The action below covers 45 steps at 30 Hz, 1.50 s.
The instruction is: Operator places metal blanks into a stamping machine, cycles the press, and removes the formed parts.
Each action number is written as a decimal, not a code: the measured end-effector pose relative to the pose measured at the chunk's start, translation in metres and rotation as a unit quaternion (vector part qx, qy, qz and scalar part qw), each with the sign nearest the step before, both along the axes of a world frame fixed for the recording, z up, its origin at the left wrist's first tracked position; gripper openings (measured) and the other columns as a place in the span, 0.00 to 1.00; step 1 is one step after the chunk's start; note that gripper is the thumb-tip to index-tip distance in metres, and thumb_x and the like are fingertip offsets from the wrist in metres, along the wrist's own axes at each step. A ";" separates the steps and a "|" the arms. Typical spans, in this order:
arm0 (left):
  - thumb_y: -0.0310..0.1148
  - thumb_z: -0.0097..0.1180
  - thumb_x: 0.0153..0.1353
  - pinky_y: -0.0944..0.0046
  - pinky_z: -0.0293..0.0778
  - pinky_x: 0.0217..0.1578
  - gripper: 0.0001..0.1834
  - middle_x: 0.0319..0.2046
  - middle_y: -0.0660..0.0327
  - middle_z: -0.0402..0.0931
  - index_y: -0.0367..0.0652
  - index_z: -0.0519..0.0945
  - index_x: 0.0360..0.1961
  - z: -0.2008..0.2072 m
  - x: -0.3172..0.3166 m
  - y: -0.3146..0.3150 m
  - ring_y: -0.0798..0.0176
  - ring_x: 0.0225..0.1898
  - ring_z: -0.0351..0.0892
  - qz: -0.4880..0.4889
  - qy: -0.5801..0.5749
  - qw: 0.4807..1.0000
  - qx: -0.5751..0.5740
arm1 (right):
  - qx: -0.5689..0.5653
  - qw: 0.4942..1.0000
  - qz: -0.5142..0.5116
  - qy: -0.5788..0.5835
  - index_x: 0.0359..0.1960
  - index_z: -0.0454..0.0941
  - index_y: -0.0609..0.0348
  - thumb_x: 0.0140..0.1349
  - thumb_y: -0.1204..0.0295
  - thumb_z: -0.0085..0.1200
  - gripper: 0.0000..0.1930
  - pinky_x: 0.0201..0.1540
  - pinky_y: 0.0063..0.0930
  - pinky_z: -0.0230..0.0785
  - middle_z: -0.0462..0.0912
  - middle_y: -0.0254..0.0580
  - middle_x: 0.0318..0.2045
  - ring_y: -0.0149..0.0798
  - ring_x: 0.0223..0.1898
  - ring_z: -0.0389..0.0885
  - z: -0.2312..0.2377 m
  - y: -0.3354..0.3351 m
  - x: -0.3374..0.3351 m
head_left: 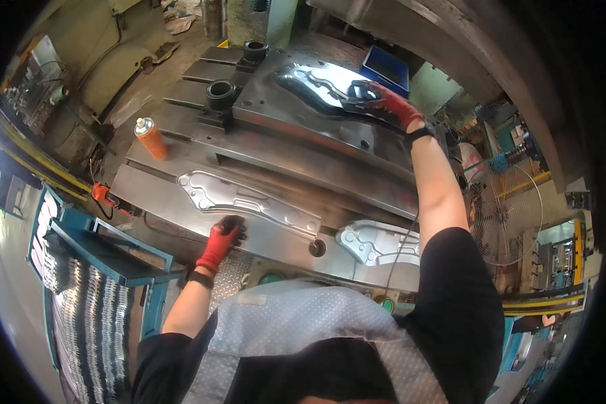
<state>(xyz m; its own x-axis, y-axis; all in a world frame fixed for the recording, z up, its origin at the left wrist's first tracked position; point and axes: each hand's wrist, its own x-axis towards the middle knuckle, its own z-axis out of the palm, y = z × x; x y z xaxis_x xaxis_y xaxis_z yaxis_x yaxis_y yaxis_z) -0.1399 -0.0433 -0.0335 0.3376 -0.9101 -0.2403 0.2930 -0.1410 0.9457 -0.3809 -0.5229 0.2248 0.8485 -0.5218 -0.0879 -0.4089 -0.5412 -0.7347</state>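
My right hand (389, 106), in a red glove with dark fingers, reaches to the far side of the steel die (296, 128). It closes at the edge of a shiny stamped metal panel (316, 84) lying there; a dark shape at the fingertips cannot be made out. My left hand (223, 239), gloved alike, rests at the near edge of the press bed (155, 195) with dark fingers somewhat apart. Just beyond it lies a second stamped panel (242, 196), long and curved. A third panel (377, 242) lies on the near right edge, partly behind my right arm.
An orange spray can (153, 139) stands on the bed's left. Two round guide bushings (222, 95) rise at the die's left. A blue bin (386, 69) sits behind. A teal rack of stacked metal parts (91, 303) stands lower left, a wire fan (501, 215) at right.
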 end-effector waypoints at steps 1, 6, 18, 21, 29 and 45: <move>0.23 0.47 0.63 0.69 0.76 0.24 0.10 0.33 0.59 0.79 0.39 0.74 0.45 0.003 -0.003 -0.012 0.62 0.29 0.83 -0.018 0.016 1.000 -0.006 | -0.078 0.997 0.003 0.005 0.62 0.63 0.51 0.52 0.71 0.60 0.33 0.63 0.33 0.54 0.64 0.40 0.62 0.40 0.63 0.59 -0.018 -0.029 -0.019; 0.22 0.48 0.63 0.69 0.76 0.24 0.10 0.33 0.59 0.80 0.39 0.74 0.45 0.002 0.000 0.000 0.64 0.29 0.82 0.004 -0.027 1.000 0.009 | -0.420 0.889 -0.084 0.158 0.63 0.61 0.45 0.55 0.64 0.55 0.31 0.64 0.47 0.51 0.62 0.43 0.62 0.48 0.64 0.58 -0.031 0.039 0.040; 0.27 0.58 0.55 0.64 0.73 0.24 0.10 0.30 0.57 0.79 0.40 0.76 0.39 0.035 -0.034 -0.003 0.62 0.26 0.80 0.000 -0.355 0.934 -0.028 | -0.635 0.762 -0.118 0.049 0.57 0.68 0.47 0.55 0.66 0.50 0.24 0.57 0.54 0.58 0.74 0.45 0.52 0.48 0.54 0.71 -0.022 0.125 0.036; 0.33 0.56 0.55 0.54 0.74 0.34 0.11 0.35 0.49 0.79 0.39 0.76 0.37 0.021 -0.044 0.019 0.47 0.35 0.79 -0.216 -0.502 0.838 -0.015 | -0.423 0.896 -0.071 -0.116 0.47 0.71 0.61 0.53 0.65 0.56 0.20 0.43 0.44 0.66 0.76 0.53 0.38 0.53 0.42 0.74 -0.010 0.276 0.002; 0.38 0.54 0.55 0.53 0.74 0.36 0.12 0.32 0.48 0.78 0.40 0.77 0.34 -0.063 -0.066 0.069 0.44 0.37 0.78 -0.338 -0.491 0.799 -0.083 | -0.032 0.929 -0.196 0.312 0.30 0.79 0.58 0.55 0.65 0.50 0.10 0.35 0.44 0.71 0.80 0.54 0.30 0.53 0.33 0.79 -0.180 0.424 -0.272; 0.37 0.54 0.54 0.53 0.74 0.36 0.12 0.31 0.48 0.78 0.41 0.77 0.35 -0.068 -0.137 0.047 0.44 0.36 0.77 -0.424 -0.427 0.792 -0.101 | 0.021 0.870 -0.241 0.430 0.46 0.77 0.55 0.57 0.59 0.49 0.19 0.50 0.37 0.69 0.77 0.51 0.48 0.48 0.50 0.76 -0.272 0.436 -0.350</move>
